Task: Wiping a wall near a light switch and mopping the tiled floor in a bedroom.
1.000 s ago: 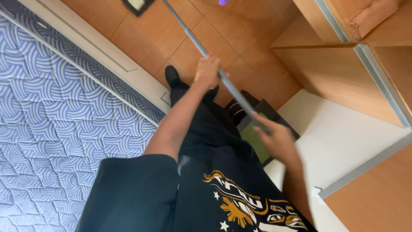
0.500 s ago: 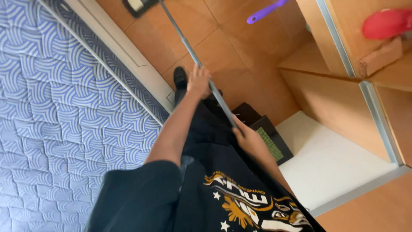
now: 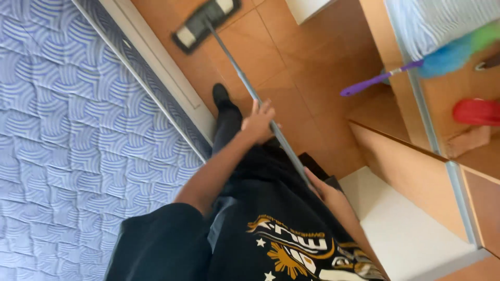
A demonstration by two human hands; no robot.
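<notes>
I stand on an orange tiled floor (image 3: 312, 57) beside a bed. My left hand (image 3: 259, 122) grips the grey metal pole (image 3: 237, 70) of a flat mop about halfway along. Lower on the same pole, my right hand (image 3: 320, 186) holds the near end against my black clothing. The flat mop head (image 3: 207, 23), dark with pale ends, rests on the tiles at the top of the view, close to the bed frame. My foot in a black sock (image 3: 221, 95) shows just beyond my left hand.
A blue quilted mattress (image 3: 67, 145) on a pale bed frame (image 3: 156, 78) fills the left side. At the right stand wooden furniture (image 3: 416, 171) with a white surface (image 3: 401, 229), a purple-handled fluffy duster (image 3: 411, 65) and a red object (image 3: 476, 110).
The view has tilted so the mop head and the duster come into sight. Both hands keep their hold on the pole, which now lies further out over the tiles.
</notes>
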